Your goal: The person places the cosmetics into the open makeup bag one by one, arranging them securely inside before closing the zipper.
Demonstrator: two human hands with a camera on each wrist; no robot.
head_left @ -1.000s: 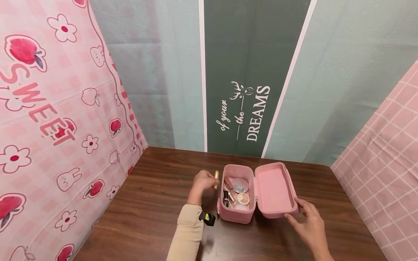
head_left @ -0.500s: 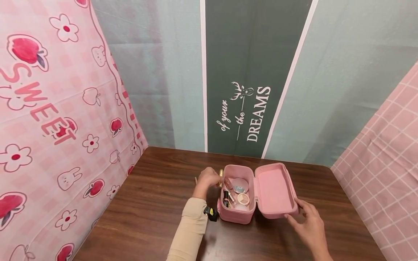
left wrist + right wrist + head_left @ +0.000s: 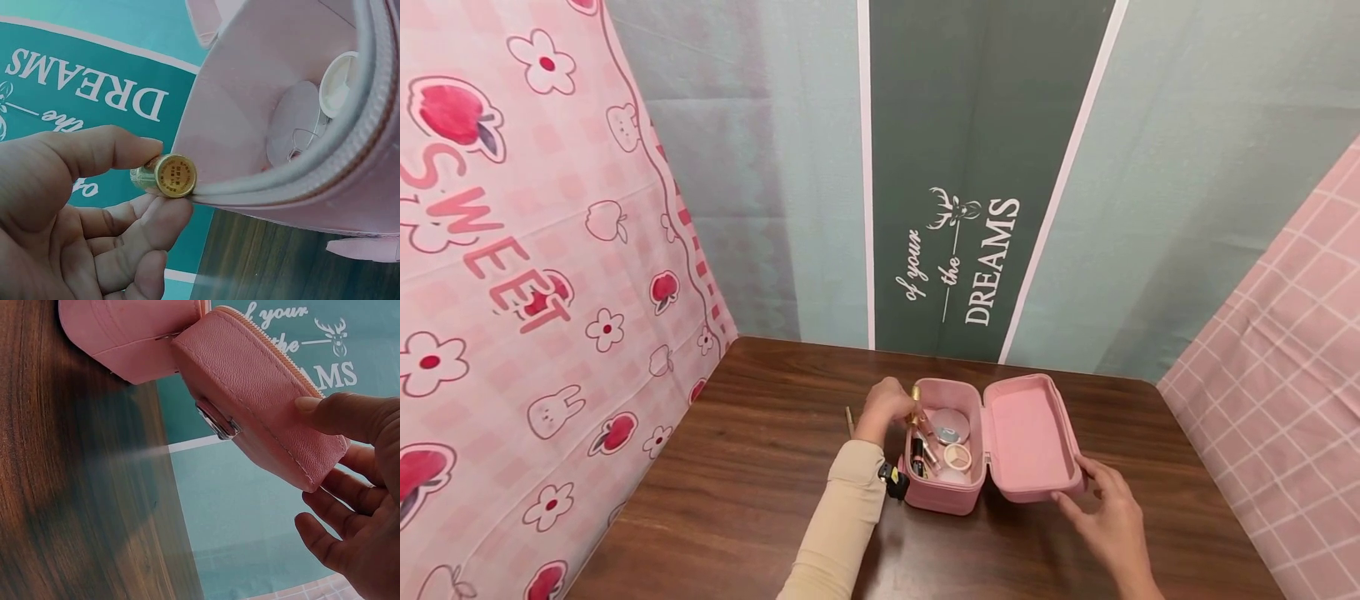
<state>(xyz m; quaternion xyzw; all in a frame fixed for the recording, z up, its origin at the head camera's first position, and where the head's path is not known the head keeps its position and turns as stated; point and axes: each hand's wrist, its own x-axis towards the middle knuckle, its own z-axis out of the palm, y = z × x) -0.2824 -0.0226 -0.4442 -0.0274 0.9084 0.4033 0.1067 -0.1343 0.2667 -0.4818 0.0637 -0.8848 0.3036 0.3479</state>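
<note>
A pink zippered makeup case [image 3: 942, 498] stands on the table with its lid [image 3: 1030, 437] swung open to the right. Between thumb and fingers, my left hand [image 3: 886, 407] pinches a gold lipstick tube [image 3: 915, 408] at the case's left rim; its round end [image 3: 176, 176] faces the left wrist camera. My right hand [image 3: 1112, 521] holds the lid's lower right corner, thumb on one face and fingers beneath [image 3: 337, 512]. Inside the case lie a round compact [image 3: 951, 425], a three-part round palette [image 3: 957, 457], a black tube [image 3: 918, 454] and several pinkish tubes.
A thin gold-brown stick [image 3: 849, 421] lies on the brown wooden table [image 3: 737, 467], left of my left hand. Printed cloths hang behind the table and at both sides. A metal ring fitting [image 3: 217, 420] sits on the lid's outside.
My left hand has moved right with the gold lipstick tube, from beside the case to its left rim. The thin stick has come into sight behind it. My right hand stays on the lid.
</note>
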